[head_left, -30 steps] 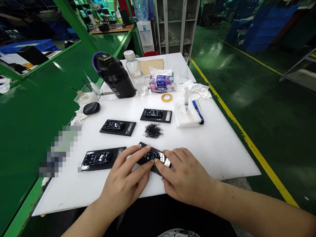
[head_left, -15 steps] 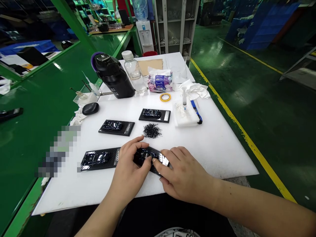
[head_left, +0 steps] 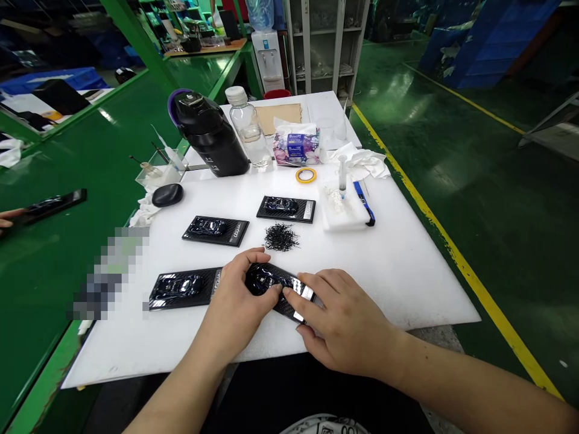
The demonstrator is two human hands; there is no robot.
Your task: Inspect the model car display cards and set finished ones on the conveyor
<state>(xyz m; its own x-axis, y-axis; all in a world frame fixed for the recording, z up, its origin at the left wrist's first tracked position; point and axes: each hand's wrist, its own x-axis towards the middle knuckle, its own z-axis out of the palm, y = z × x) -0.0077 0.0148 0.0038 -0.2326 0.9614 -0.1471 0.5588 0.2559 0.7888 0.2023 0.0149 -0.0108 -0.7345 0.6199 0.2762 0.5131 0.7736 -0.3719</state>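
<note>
Between my two hands a black plaque with a glossy model car (head_left: 266, 277) on it rests at an angle on the white table. My left hand (head_left: 237, 301) curls around its left end, thumb on the car. At the right end, by the silvery label, my right hand (head_left: 335, 313) grips the plaque with its forefinger near my left thumb. Just left lies a second car plaque (head_left: 181, 289). Farther back are a third plaque (head_left: 215, 231) and a fourth plaque (head_left: 286, 209). A pile of small black strips (head_left: 281, 237) sits beyond my hands.
Behind stand a black bottle (head_left: 212, 138), a clear bottle (head_left: 248, 129), a tissue pack (head_left: 296, 146) and yellow tape (head_left: 306, 175). A syringe (head_left: 342, 176) stands on a white block at right. Another person's hand (head_left: 8, 220) holds a dark plaque at far left.
Another person's hand has come into view at the far left, and the dark plaque there has moved right. My hands keep nearly the same hold; the view has shifted slightly.
</note>
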